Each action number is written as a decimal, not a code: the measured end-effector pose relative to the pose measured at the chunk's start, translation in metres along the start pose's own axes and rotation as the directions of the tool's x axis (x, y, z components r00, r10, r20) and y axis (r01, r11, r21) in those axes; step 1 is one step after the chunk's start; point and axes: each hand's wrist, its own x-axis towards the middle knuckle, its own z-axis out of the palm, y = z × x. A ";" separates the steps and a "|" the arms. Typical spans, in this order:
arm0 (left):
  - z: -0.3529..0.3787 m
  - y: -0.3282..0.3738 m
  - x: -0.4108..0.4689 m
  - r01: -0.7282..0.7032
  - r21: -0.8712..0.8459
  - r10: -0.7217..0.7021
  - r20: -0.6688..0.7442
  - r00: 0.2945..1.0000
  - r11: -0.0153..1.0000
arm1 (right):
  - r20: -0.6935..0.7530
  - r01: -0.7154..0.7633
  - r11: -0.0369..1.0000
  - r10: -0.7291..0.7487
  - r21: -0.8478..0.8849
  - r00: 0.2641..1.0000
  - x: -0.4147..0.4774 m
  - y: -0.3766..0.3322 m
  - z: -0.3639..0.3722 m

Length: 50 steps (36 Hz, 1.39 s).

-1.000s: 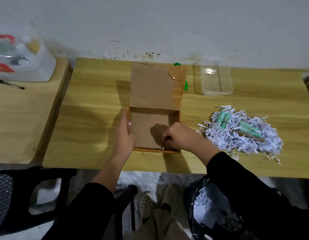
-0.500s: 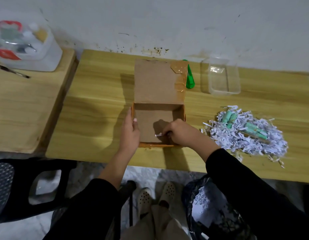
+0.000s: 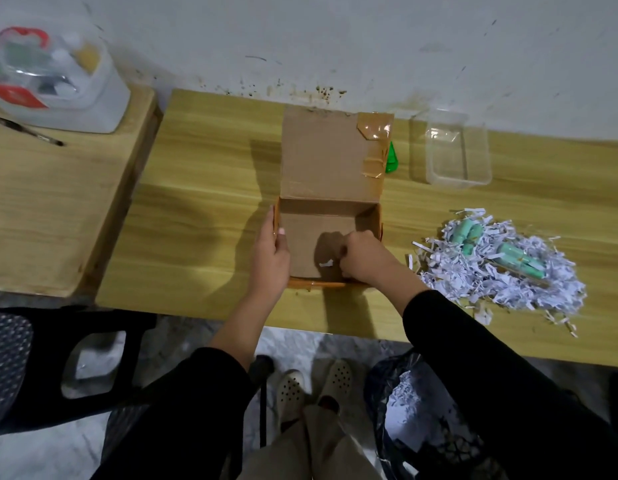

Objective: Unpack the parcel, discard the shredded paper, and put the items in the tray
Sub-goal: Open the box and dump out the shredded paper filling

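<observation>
An open cardboard parcel box (image 3: 321,216) stands on the wooden table, its lid (image 3: 331,157) folded back toward the wall. My left hand (image 3: 271,258) grips the box's left wall. Inside the box at the near right corner, my right hand (image 3: 364,259) is closed around a few white paper shreds (image 3: 326,263), one scrap sticking out. A pile of shredded paper (image 3: 501,271) lies right of the box with several teal tube-shaped items (image 3: 468,233) on it. A clear plastic tray (image 3: 456,150) sits at the back right, nothing in it.
A green object (image 3: 391,161) peeks out behind the lid. A black bag holding shredded paper (image 3: 414,403) hangs below the table's front edge on the right. A side table on the left carries a plastic container (image 3: 54,81) and a pen (image 3: 27,131). A black chair (image 3: 58,362) stands lower left.
My right hand has shifted a little deeper into the box and closed on loose shreds. The left hand keeps its hold on the box wall.
</observation>
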 end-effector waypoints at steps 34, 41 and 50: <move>-0.007 0.011 -0.003 -0.029 0.193 0.056 -0.135 0.989 0.981 | -0.157 0.346 0.898 -0.313 0.273 0.937 0.009 -0.007 0.009; 0.011 0.058 -0.004 -0.220 0.351 0.295 -0.178 0.939 0.910 | -0.502 0.374 0.830 -0.134 0.414 0.854 -0.026 0.050 -0.041; 0.152 0.115 -0.039 -0.586 0.193 0.386 0.586 0.712 0.787 | -0.574 0.016 0.916 0.238 0.401 0.784 -0.077 0.213 -0.059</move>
